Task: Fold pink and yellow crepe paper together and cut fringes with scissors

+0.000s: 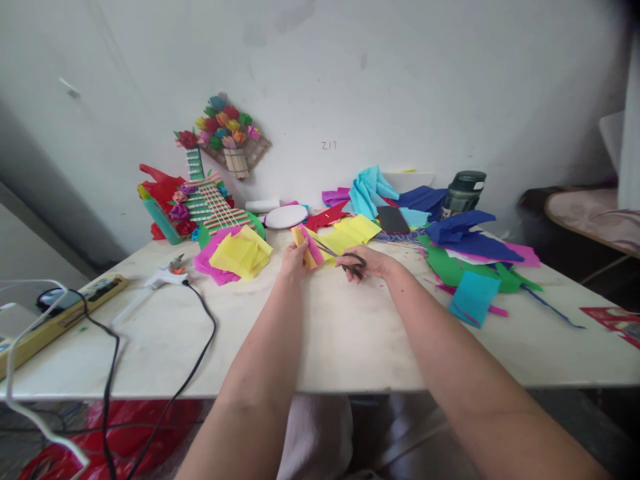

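Note:
My left hand (296, 257) is closed on a small stack of folded crepe paper (310, 250), yellow-orange and pink. In my right hand (369, 261) is a pair of scissors (354, 265) with dark handles, its blades pointing left at the paper. Whether the blades touch the paper I cannot tell. Behind both hands lie yellow crepe sheets (353, 230). Left of my left hand, cut yellow pieces (243, 253) rest on magenta ones (213, 257).
A glue gun (167, 275) with a black cord and a power strip (70, 317) lie at left. A paper-flower guitar (210, 200) stands behind. Toward the right are a phone (393, 220), a dark green flask (463, 193), blue paper (465, 233) and a turquoise piece (475, 298).

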The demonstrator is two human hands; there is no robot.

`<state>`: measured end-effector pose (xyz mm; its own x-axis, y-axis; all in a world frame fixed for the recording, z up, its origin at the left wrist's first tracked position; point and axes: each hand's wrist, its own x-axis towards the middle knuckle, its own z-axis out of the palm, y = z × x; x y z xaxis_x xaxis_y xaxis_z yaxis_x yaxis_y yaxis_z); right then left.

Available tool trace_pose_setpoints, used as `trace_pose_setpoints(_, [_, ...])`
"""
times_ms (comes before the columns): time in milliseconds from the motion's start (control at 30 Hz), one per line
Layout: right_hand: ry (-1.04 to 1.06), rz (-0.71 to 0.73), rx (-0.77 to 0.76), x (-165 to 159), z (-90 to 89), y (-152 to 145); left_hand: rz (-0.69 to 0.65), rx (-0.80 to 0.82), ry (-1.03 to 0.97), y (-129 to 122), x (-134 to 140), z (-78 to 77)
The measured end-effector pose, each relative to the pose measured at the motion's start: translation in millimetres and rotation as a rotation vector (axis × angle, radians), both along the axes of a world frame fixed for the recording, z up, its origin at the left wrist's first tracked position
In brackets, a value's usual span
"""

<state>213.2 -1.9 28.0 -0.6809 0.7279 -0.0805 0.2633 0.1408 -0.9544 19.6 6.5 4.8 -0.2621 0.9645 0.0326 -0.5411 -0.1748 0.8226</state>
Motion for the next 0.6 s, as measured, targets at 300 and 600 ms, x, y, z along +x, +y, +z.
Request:
trace_pose_setpoints(300, [0.044,-0.06,0.055,-11,-3.2,-2,-0.033,-0.064,-0.059,-2,5,3.8])
trace_pose_setpoints(600, [0.007,-0.162,0.074,-22,2.2,-10,-0.052,-0.038,-0.051,1,5,-1.0])
